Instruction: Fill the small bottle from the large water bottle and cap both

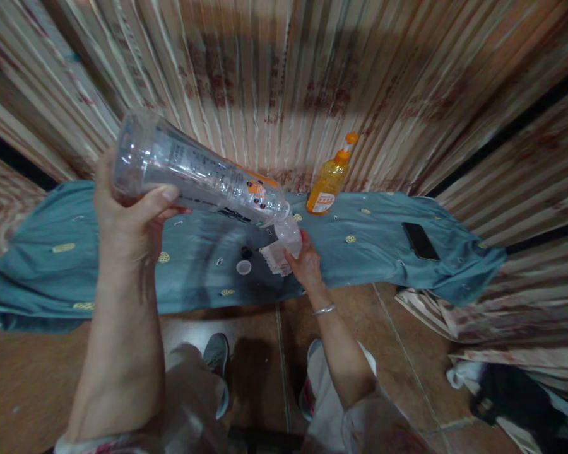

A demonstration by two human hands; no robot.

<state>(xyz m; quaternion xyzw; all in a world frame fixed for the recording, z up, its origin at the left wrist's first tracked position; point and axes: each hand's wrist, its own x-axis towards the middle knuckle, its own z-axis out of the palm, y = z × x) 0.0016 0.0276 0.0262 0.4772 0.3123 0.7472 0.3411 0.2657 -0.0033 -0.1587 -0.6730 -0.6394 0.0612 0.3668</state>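
My left hand (132, 202) is wrapped round the wide base of a large clear plastic bottle (194, 167) with printed lettering and an orange patch. The bottle is raised and tilted, its neck pointing down to the right. Right at that neck is a small clear container (288, 232), closed in the fingers of my right hand (307, 263). A pale piece with a zigzag edge (275, 257) shows beside my right thumb; I cannot tell whether it is held or lies on the cloth. To its left lie a round white lid (243, 267) and a small black cap (246, 252).
A yellow pump bottle with an orange top (329, 183) stands at the back of the teal patterned cloth (360, 252). A black phone (420, 241) lies at the right. Striped curtains (246, 75) hang behind. Dark fabric (515, 394) is on the floor, lower right.
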